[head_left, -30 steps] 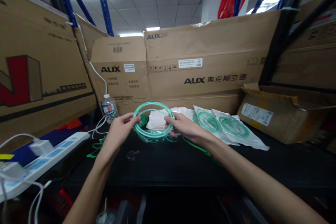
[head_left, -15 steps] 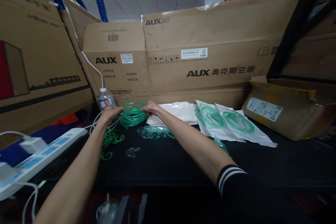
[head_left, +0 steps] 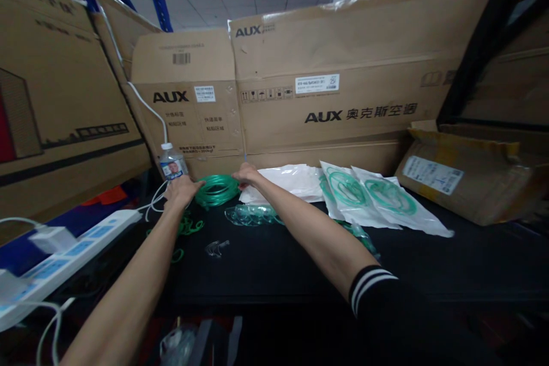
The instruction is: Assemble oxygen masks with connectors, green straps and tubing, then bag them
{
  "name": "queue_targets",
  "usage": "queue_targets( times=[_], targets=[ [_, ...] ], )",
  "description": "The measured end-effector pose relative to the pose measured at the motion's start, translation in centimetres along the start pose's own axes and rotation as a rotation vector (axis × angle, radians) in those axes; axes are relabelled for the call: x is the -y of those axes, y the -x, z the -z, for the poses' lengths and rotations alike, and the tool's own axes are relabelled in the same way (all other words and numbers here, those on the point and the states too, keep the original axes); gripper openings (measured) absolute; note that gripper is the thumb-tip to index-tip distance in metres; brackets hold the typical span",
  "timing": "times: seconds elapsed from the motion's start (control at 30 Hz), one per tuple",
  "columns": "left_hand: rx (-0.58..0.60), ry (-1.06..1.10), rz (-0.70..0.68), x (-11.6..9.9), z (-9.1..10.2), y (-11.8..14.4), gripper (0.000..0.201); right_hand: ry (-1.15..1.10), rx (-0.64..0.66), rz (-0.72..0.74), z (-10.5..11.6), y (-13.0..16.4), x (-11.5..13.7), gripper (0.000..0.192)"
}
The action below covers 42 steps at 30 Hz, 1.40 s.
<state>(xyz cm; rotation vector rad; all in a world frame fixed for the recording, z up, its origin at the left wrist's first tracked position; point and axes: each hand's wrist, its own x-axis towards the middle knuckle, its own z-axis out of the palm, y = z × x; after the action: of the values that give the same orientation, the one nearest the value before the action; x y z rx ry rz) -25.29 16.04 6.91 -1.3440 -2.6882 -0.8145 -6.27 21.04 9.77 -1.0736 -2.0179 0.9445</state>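
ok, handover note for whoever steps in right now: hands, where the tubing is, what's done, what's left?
Left hand: on the left edge of the green tubing coil; grip state unclear.
Right hand: on the coil's right edge; grip also unclear.
Coil lies at the back of the black table, between the water bottle and the white bags.
Done: two sealed bags with green coils lie to the right.
Left: the clear mask part, small clear piece and loose green bands are unbagged in front of the coil.
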Motion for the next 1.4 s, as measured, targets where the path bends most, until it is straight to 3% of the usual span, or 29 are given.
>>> queue_targets(
  times=[0.13,0.27,0.33,0.43,0.5,0.57,0.63,0.73,0.83,0.93,1.07,1.27,1.4],
  targets=[
    [-0.152,0.054,-0.071,-1.2,1.3,2.1,0.060,0.161,0.015,0.044,3.3,0.8,1.4,0.019],
    [-0.294,0.142,-0.207,-3.7,3.9,4.6,0.059,0.261,-0.046,0.260,8.2,2.7,4.7,0.023],
    [-0.363,0.203,-0.296,-5.5,5.4,6.4,0.053,0.294,-0.084,0.359,10.9,5.2,6.1,0.027],
    [-0.426,0.391,-0.509,-7.8,6.6,10.6,0.039,0.416,-0.127,0.599,14.4,11.7,6.3,0.027],
    [-0.338,0.520,-0.664,-8.9,6.3,14.3,0.032,0.494,-0.143,0.606,15.8,17.1,4.5,0.027],
    [-0.193,0.569,-0.807,-9.6,4.8,18.3,0.026,0.561,-0.200,0.490,16.6,22.3,1.0,0.025],
    [0.049,0.586,-0.940,-10.3,2.4,22.0,0.021,0.597,-0.338,0.318,16.9,26.5,-3.5,0.027],
    [0.349,0.580,-1.037,-11.3,-1.5,25.9,0.018,0.588,-0.448,0.078,16.7,30.2,-10.1,0.036],
    [0.452,0.580,-1.029,-12.0,-4.3,27.4,0.019,0.557,-0.470,-0.043,15.6,31.3,-13.6,0.047],
    [0.451,0.601,-0.988,-12.0,-5.3,27.6,0.024,0.498,-0.439,-0.048,14.2,31.4,-14.0,0.042],
    [0.450,0.708,-0.893,-11.7,-5.3,27.4,0.028,0.354,-0.456,-0.048,13.4,31.4,-13.0,0.032],
    [0.608,0.848,-0.857,-11.8,-4.8,27.7,0.031,-0.050,-0.347,-0.094,12.5,31.5,-12.2,0.035],
    [0.716,0.881,-0.755,-12.0,-4.7,27.6,0.029,-0.276,-0.413,-0.105,11.8,31.1,-12.2,0.046]
  ],
)
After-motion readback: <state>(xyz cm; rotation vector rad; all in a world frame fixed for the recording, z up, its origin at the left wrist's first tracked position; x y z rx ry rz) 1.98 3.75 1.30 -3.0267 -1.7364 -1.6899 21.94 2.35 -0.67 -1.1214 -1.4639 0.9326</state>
